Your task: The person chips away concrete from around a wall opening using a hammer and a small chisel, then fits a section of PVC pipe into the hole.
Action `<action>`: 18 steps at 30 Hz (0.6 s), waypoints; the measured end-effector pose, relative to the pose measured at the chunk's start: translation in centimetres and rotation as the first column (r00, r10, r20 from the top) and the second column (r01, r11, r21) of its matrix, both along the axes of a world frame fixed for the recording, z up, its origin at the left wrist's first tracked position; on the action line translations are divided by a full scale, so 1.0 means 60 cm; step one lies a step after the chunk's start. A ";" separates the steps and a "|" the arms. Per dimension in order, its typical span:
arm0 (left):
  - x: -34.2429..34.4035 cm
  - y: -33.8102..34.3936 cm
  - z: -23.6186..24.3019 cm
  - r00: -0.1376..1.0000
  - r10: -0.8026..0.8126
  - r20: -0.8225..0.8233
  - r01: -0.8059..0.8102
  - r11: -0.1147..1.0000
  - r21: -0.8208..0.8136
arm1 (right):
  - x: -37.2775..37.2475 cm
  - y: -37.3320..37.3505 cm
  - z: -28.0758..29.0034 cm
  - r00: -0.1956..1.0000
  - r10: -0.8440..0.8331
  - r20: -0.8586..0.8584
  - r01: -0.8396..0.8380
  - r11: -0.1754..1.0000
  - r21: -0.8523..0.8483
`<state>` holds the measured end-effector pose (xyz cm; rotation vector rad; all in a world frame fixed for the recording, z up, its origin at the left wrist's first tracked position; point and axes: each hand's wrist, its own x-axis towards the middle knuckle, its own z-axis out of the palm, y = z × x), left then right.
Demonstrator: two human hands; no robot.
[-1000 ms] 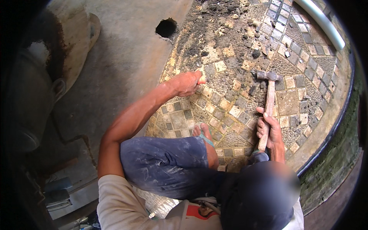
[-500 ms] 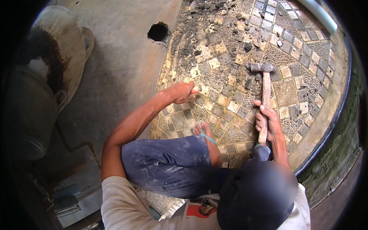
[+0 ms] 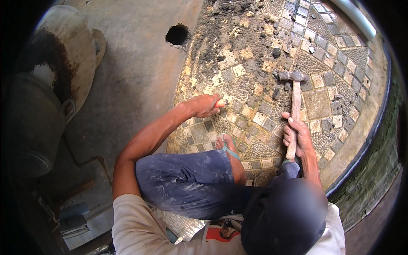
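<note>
My right hand (image 3: pixel 301 135) is wrapped around the wooden handle of a hammer (image 3: pixel 295 100). Its rounded metal head lies over the tiled surface, pointing away from me, near some loose dark chips. Off to the left, my left hand (image 3: pixel 205 106) is closed low over the tiles around a small tool with an orange end (image 3: pixel 219 103); the rest of it is hidden by the fingers. Beneath both hands spreads a mosaic of small square tiles and pebble patches (image 3: pixel 316 104), broken and covered with dark rubble (image 3: pixel 238 32) on its far left part.
A round hole (image 3: pixel 177 35) opens in the grey concrete floor (image 3: pixel 131 63) left of the tiles. Large stained containers (image 3: pixel 78 55) stand at the far left. A pale pipe (image 3: pixel 355 19) lies at the far right, and a mossy strip (image 3: pixel 365 182) runs beyond the tiled edge. My sandalled foot (image 3: pixel 229 148) rests on the tiles.
My left hand has shifted slightly nearer and to the right with the orange-ended tool. The right hand and hammer have hardly moved.
</note>
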<state>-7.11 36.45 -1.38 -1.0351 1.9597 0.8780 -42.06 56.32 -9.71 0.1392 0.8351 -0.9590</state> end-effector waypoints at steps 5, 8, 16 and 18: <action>-0.001 -0.002 0.003 1.000 0.002 0.002 -0.002 1.000 -0.019 | 0.000 -0.001 0.001 1.000 0.005 -0.004 -0.005 1.000 -0.005; -0.001 -0.004 0.006 1.000 -0.008 -0.006 0.008 1.000 -0.010 | 0.000 0.000 0.000 1.000 0.004 -0.011 -0.004 1.000 -0.007; 0.005 -0.003 0.002 1.000 -0.016 -0.008 0.016 1.000 0.002 | 0.001 0.002 -0.004 1.000 0.002 0.006 -0.001 1.000 -0.016; 0.002 -0.003 0.003 1.000 -0.020 -0.007 0.020 1.000 0.006 | 0.001 0.003 -0.004 1.000 -0.004 0.001 0.004 1.000 -0.016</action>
